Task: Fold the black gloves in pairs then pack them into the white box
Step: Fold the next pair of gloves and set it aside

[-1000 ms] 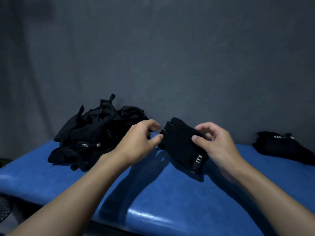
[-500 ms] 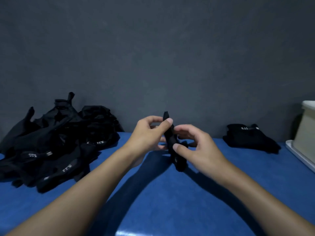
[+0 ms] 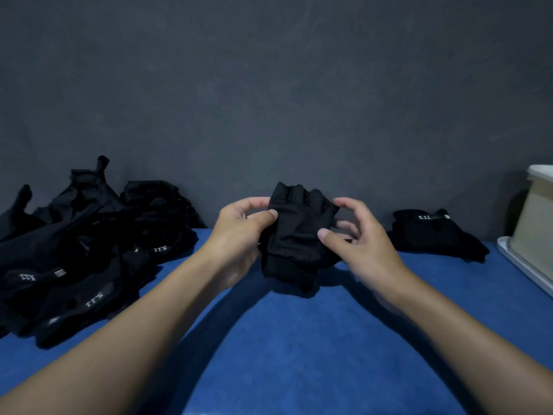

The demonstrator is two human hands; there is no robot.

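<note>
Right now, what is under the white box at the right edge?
The white box stands on a flat white tray, which rests on the blue surface. What lies beneath the tray is covered.

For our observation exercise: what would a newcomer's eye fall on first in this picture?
At the centre, above the blue table, the left hand and right hand pinch a black glove by its two sides. A heap of black gloves lies at the far left; a smaller bundle and the white box sit at the right.
</note>
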